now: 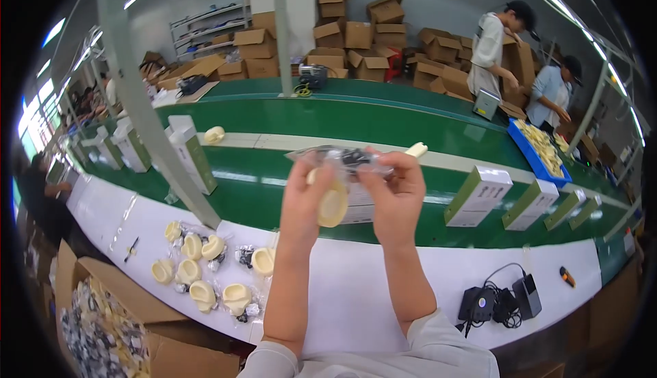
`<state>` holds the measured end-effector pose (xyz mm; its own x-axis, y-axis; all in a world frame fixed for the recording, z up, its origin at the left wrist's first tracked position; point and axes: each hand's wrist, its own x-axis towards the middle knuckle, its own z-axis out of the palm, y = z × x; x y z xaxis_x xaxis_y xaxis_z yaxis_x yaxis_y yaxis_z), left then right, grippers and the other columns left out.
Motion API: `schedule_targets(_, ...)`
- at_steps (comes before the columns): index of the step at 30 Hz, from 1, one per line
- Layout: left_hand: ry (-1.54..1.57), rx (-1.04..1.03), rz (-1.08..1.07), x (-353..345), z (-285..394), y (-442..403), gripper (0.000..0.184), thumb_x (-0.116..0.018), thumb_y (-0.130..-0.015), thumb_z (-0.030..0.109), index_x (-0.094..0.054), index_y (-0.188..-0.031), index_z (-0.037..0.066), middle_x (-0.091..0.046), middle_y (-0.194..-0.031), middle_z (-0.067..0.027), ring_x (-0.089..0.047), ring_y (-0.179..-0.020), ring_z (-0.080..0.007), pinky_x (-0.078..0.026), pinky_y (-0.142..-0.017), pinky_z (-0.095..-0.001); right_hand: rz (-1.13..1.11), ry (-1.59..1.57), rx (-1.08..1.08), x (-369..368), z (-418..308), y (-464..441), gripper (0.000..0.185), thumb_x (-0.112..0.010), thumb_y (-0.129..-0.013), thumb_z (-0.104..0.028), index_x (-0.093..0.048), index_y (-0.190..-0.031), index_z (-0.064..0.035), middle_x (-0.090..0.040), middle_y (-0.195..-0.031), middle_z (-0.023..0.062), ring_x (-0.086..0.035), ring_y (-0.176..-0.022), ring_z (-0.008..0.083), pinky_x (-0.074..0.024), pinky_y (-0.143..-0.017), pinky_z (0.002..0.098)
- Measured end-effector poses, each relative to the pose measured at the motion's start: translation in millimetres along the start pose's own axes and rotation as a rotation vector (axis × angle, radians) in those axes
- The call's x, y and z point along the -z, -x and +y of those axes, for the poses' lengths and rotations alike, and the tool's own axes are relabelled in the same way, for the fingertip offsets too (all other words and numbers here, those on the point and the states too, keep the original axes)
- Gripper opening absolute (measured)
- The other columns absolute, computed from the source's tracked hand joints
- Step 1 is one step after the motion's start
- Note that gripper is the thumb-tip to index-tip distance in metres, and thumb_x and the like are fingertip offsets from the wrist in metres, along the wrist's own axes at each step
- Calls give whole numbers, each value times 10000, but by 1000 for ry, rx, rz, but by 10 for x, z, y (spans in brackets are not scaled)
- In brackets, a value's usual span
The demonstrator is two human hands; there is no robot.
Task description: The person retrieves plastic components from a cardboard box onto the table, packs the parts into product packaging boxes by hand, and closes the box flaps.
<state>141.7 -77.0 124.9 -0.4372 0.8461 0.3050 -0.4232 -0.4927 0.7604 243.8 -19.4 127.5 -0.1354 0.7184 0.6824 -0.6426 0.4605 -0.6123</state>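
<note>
My left hand (301,200) is closed around a cream-coloured plastic part (333,205) with a rounded, hollow shape. Between both hands, in front of my chest, is a clear plastic bag (342,157) with something black inside. My right hand (397,197) pinches the bag's right end. Partly hidden behind my hands stands a white box (361,208). On the white table to the left lie several cream cup-shaped parts (188,270), with small bags of dark and silvery pieces among them.
Upright green-and-white boxes (477,197) stand along the green conveyor (274,114). A blue crate (540,151) holds cream parts. Black adapters with cables (493,306) and an orange-black cutter (567,277) lie right. An open carton (164,344) stands lower left. Two people work at the back right.
</note>
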Motion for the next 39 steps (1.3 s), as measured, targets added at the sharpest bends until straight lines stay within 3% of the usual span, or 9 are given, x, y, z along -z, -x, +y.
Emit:
schedule_targets(3,-210,85,-35,337,11,-155,344,-645,-819,182,-534,-1104,23,-595,-948,-48,-561,-854,-119,-449,-761,-247,22,-56,-134,-175,247,-34,299,-583,-798,68,-479,-1060,-34,-578,-995,105,-588,-877,175,-504,-716,243)
schedule_targets(6,-248,32,-30,672,3,-306,307,-655,-812,184,-571,-1054,15,-599,-941,-48,-557,-860,-116,-446,-764,-245,42,-40,-285,-331,451,-28,381,-579,-809,46,-444,-1155,-40,-576,-1005,110,-586,-866,166,-501,-720,244)
schedule_targets(14,-187,101,-63,946,112,-331,233,-653,-810,182,-618,-978,24,-607,-886,-29,-544,-813,-86,-437,-725,-234,-239,132,-420,-399,568,-32,531,-618,-802,-8,-357,-1264,-25,-606,-959,113,-587,-787,129,-488,-656,226)
schedule_targets(18,-177,164,-111,985,172,-341,228,-649,-813,202,-613,-975,46,-600,-843,-9,-562,-753,-85,-464,-654,-234,-148,214,-356,-414,650,-23,472,-623,-809,-29,-400,-1224,-22,-623,-909,95,-583,-700,105,-475,-597,207)
schedule_targets(21,-174,192,-137,1025,146,-350,230,-649,-813,216,-608,-972,54,-594,-820,-2,-573,-722,-90,-483,-620,-239,-68,238,-303,-443,685,10,326,-629,-824,-81,-492,-1112,-12,-618,-797,50,-546,-605,78,-436,-529,186)
schedule_targets(25,-185,214,-191,1112,181,-365,249,-651,-811,234,-603,-971,50,-592,-816,-10,-578,-708,-98,-492,-615,-250,-164,354,-405,-392,747,11,206,-614,-855,-185,-563,-946,-7,-566,-675,5,-480,-544,53,-377,-482,184)
schedule_targets(33,-227,278,-267,1163,261,-334,322,-682,-792,266,-581,-1003,44,-601,-848,-21,-570,-729,-99,-479,-623,-245,-439,232,-372,-223,681,-17,321,-591,-865,-318,-579,-770,-11,-471,-571,-43,-382,-495,30,-249,-436,194)
schedule_targets(36,-180,275,-330,1040,201,-301,331,-694,-787,286,-586,-993,51,-589,-816,7,-527,-713,-67,-437,-639,-214,-426,113,-380,-109,731,-16,320,-592,-868,-301,-574,-741,-8,-462,-565,-49,-365,-485,28,-235,-429,200)
schedule_targets(39,-132,226,-204,902,189,-283,332,-707,-777,254,-583,-1002,45,-588,-812,6,-526,-710,-70,-438,-639,-216,-369,110,-388,-70,749,-39,312,-591,-870,-290,-572,-737,-8,-465,-571,-48,-369,-494,27,-238,-429,197)
